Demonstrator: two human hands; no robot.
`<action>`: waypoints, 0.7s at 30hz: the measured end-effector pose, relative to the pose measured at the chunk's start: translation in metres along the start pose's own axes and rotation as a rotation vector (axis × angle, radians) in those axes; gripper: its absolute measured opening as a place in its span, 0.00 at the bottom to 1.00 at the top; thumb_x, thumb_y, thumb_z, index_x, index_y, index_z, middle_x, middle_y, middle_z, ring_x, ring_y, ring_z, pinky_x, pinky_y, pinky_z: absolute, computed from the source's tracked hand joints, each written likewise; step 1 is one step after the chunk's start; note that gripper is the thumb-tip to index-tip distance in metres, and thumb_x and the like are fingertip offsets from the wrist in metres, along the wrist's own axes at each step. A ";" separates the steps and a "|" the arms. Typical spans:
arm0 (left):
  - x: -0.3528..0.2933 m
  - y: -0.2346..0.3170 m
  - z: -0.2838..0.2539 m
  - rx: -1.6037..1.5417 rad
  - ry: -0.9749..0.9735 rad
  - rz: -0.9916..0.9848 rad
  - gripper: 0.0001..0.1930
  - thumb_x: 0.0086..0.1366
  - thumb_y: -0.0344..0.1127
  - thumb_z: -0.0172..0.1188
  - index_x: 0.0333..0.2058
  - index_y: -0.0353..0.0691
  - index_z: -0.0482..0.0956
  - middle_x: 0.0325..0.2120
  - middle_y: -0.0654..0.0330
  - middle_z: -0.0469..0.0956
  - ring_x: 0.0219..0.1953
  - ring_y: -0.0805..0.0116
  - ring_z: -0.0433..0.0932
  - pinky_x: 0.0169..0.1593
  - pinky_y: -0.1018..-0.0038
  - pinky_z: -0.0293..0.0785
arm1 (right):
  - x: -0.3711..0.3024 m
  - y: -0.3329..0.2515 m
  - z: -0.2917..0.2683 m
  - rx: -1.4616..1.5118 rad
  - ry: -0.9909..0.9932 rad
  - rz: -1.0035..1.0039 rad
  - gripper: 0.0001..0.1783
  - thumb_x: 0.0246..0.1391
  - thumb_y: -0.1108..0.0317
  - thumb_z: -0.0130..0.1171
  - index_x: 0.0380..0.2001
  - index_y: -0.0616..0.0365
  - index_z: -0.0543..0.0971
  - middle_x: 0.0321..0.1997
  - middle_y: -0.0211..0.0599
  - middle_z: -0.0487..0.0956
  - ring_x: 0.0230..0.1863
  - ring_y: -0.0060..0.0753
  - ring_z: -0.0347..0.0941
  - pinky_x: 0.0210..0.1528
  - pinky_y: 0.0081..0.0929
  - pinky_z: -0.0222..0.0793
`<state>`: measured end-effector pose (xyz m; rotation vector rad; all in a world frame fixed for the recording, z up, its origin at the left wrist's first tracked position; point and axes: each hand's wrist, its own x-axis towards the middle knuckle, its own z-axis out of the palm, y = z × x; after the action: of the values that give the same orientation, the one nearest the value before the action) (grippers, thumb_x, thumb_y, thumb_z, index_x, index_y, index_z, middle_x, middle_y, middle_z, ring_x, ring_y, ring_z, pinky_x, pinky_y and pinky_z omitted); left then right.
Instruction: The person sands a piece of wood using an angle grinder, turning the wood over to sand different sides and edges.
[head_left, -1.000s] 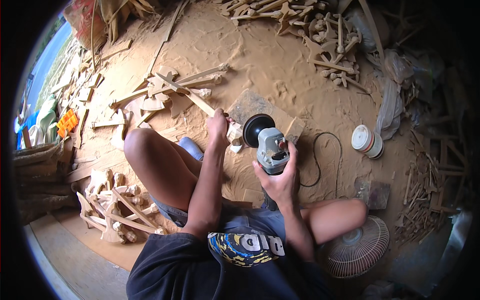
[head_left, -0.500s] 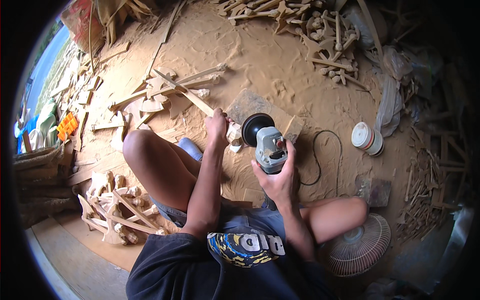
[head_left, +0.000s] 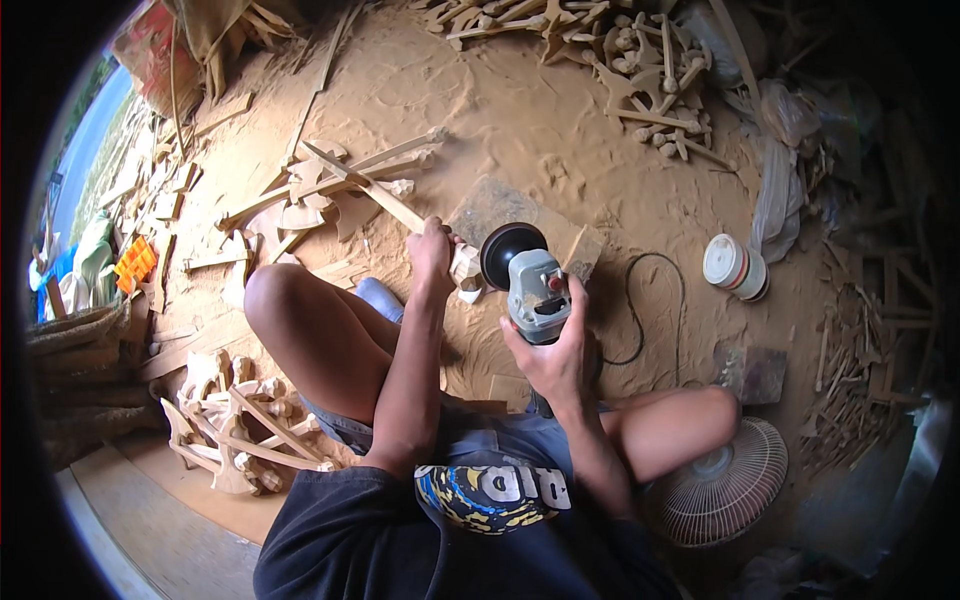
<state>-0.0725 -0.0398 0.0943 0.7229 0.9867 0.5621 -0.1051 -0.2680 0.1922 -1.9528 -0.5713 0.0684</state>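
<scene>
While in hands (head_left: 432, 248) (head_left: 556, 362), wood (head_left: 398, 208) beside grinder (head_left: 537, 290)

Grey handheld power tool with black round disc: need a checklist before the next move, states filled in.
1. Long pale wooden piece gripped: ok, in the left hand.
2. Grey handheld power tool held: ok, in the right hand.
3. Black round disc stopped or spinning: cannot tell from stills.
4. Thin black cord away from disc: ok, looped on the sandy brown floor to its right.
5. Hands gloved: not ok, both bare.
6. Eye protection: cannot tell, out of view.
</scene>
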 end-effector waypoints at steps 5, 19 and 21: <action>0.000 0.001 -0.002 -0.018 -0.003 0.005 0.12 0.74 0.33 0.49 0.30 0.33 0.68 0.19 0.60 0.69 0.17 0.69 0.72 0.21 0.70 0.73 | -0.002 0.005 0.003 0.012 0.008 -0.007 0.52 0.50 0.65 0.78 0.71 0.66 0.57 0.54 0.62 0.79 0.50 0.58 0.83 0.51 0.45 0.79; 0.004 0.014 -0.006 -0.294 -0.166 -0.162 0.09 0.74 0.33 0.49 0.32 0.40 0.63 0.20 0.65 0.63 0.17 0.74 0.65 0.20 0.74 0.68 | 0.000 -0.001 -0.014 0.061 0.156 0.037 0.54 0.48 0.64 0.81 0.71 0.64 0.58 0.53 0.52 0.80 0.49 0.42 0.82 0.53 0.39 0.78; -0.006 0.018 0.002 -0.333 -0.198 -0.263 0.12 0.76 0.34 0.49 0.30 0.46 0.61 0.19 0.69 0.59 0.18 0.77 0.61 0.21 0.78 0.63 | 0.001 0.003 -0.016 0.089 0.161 0.033 0.54 0.48 0.64 0.81 0.70 0.63 0.58 0.55 0.52 0.79 0.51 0.41 0.81 0.55 0.38 0.78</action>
<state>-0.0755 -0.0332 0.1113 0.3370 0.7645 0.4019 -0.0982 -0.2824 0.1969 -1.8614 -0.4228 -0.0419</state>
